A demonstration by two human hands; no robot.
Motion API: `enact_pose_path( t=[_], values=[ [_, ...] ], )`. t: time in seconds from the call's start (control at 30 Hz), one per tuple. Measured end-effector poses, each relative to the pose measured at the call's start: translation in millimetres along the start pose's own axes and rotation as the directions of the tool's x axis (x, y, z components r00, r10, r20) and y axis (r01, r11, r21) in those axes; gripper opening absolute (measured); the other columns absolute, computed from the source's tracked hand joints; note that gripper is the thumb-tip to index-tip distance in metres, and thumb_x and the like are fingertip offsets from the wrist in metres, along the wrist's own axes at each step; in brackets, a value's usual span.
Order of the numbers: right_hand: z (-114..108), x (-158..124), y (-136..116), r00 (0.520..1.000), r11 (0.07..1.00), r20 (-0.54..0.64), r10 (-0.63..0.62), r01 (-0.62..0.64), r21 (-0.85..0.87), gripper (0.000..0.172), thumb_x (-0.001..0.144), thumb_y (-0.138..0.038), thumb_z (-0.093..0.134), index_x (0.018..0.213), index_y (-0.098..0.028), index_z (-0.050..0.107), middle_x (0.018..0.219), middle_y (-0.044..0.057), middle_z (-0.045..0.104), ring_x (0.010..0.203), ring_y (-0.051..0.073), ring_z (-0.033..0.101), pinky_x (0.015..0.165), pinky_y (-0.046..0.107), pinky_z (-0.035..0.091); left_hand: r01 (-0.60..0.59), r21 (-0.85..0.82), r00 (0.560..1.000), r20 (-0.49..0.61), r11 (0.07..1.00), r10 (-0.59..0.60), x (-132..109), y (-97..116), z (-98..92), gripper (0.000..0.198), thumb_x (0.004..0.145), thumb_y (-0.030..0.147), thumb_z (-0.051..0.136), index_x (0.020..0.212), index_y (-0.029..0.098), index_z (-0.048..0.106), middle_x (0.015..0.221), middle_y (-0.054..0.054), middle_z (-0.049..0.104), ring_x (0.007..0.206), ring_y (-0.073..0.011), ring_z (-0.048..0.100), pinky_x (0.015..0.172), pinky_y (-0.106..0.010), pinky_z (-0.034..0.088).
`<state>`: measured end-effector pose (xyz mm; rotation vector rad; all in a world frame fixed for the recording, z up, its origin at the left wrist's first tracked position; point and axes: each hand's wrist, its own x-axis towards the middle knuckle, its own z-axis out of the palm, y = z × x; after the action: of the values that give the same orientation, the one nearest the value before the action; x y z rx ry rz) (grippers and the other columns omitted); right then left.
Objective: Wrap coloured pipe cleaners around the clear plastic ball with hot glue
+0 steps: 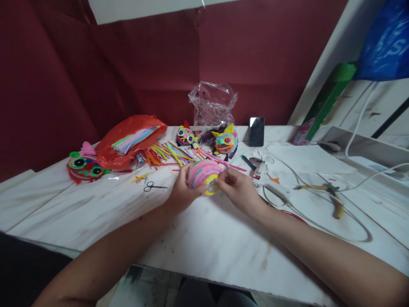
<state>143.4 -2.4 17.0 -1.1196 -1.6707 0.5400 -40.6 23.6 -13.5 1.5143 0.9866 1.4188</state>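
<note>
My left hand (181,189) wraps round a ball-shaped craft piece (203,174) covered in pink, blue and yellow strips, held just above the white table (204,243). My right hand (238,187) pinches at the piece's right lower side, near a yellow ring on its face. What its fingertips grip there is too small to tell apart from the piece. Behind the hands lie several loose coloured strips (166,154) and two finished owl-like faces (185,136) (225,143).
Small scissors (151,186) lie left of my hands. A red plastic bag of strips (131,138) and a red owl face (84,164) sit at the left. A phone (256,131), clear bag (213,103), pliers (332,196) and white cables (306,213) are on the right.
</note>
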Motion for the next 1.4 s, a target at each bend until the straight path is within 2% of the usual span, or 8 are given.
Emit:
enact_pose_path(
  t=[0.17,0.3,0.5,0.67,0.8,1.0,1.1,1.4],
  values=[
    [1.4,-2.1,-1.5,1.000,1.000,0.003,0.007,-0.007,0.011,0.015,0.075,-0.035,0.059,0.074,-0.021,0.055,0.064,0.000,0.059,0.057,0.014,0.052,0.054,0.025,0.041,0.045,-0.004,0.999,-0.007,0.999,-0.045,1.9,0.0,-1.3,0.080,0.056,0.032,0.085,0.125,0.019,0.046,0.128,-0.013,0.054,0.117,-0.0291,0.056,0.098,-0.041,0.046],
    [2.4,-4.3,-2.2,1.000,1.000,-0.006,-0.002,0.002,0.015,0.015,0.076,-0.035,0.057,0.072,-0.021,0.055,0.062,-0.001,0.057,0.057,0.013,0.051,0.054,0.025,0.040,0.029,-0.025,0.999,-0.018,0.999,-0.029,1.8,0.7,-0.9,0.085,0.054,0.029,0.086,0.127,0.020,0.044,0.132,-0.014,0.052,0.120,-0.0305,0.054,0.101,-0.042,0.045],
    [2.7,-5.8,-0.8,1.000,1.000,-0.010,-0.015,0.015,-0.013,0.013,0.076,-0.033,0.058,0.070,-0.021,0.056,0.061,-0.001,0.059,0.055,0.013,0.052,0.054,0.024,0.040,0.014,-0.045,0.999,0.047,0.999,-0.012,-0.1,-0.5,-0.4,0.085,0.057,0.032,0.085,0.129,0.021,0.042,0.133,-0.013,0.052,0.121,-0.0297,0.054,0.101,-0.042,0.045],
    [4.5,-7.4,-1.8,0.999,0.999,-0.002,-0.035,0.035,-0.037,0.010,0.077,-0.029,0.057,0.071,-0.022,0.056,0.064,0.000,0.063,0.057,0.014,0.055,0.055,0.024,0.042,0.023,0.030,1.000,-0.008,0.999,-0.022,1.8,0.0,-0.8,0.085,0.053,0.032,0.087,0.127,0.020,0.047,0.129,-0.013,0.052,0.121,-0.0320,0.053,0.103,-0.044,0.043],
    [4.6,-9.1,-2.4,0.998,0.998,-0.027,-0.057,0.057,0.004,0.009,0.077,-0.030,0.057,0.075,-0.021,0.057,0.070,0.002,0.065,0.062,0.015,0.059,0.058,0.025,0.045,0.055,-0.004,0.998,-0.045,0.999,-0.055,1.1,3.3,-0.3,0.083,0.054,0.033,0.085,0.126,0.021,0.046,0.125,-0.011,0.054,0.114,-0.0303,0.057,0.096,-0.042,0.047],
    [6.7,-11.3,3.9,1.000,0.998,-0.003,0.025,-0.024,0.054,0.017,0.080,-0.038,0.057,0.076,-0.021,0.057,0.066,0.002,0.062,0.059,0.015,0.056,0.058,0.028,0.044,0.012,-0.016,0.997,-0.071,1.000,-0.013,0.1,4.3,-1.2,0.084,0.054,0.032,0.084,0.127,0.022,0.044,0.123,-0.009,0.054,0.111,-0.0283,0.058,0.091,-0.038,0.050],
    [9.1,-11.0,5.1,0.999,0.995,0.007,0.052,-0.053,0.080,0.020,0.080,-0.040,0.056,0.074,-0.021,0.055,0.066,0.002,0.062,0.060,0.016,0.056,0.059,0.029,0.045,0.004,-0.010,0.999,-0.047,1.000,-0.004,0.6,3.2,-1.3,0.085,0.055,0.031,0.084,0.129,0.022,0.042,0.126,-0.009,0.053,0.111,-0.0278,0.058,0.092,-0.038,0.049],
    [6.2,-9.6,3.1,1.000,0.999,-0.022,0.017,-0.017,0.036,0.015,0.078,-0.034,0.057,0.072,-0.021,0.055,0.063,-0.001,0.057,0.057,0.013,0.051,0.055,0.025,0.040,-0.011,-0.013,1.000,-0.013,1.000,0.011,-0.6,4.8,1.0,0.086,0.054,0.038,0.084,0.127,0.021,0.042,0.127,-0.012,0.052,0.115,-0.0307,0.056,0.097,-0.044,0.047]
  ],
)
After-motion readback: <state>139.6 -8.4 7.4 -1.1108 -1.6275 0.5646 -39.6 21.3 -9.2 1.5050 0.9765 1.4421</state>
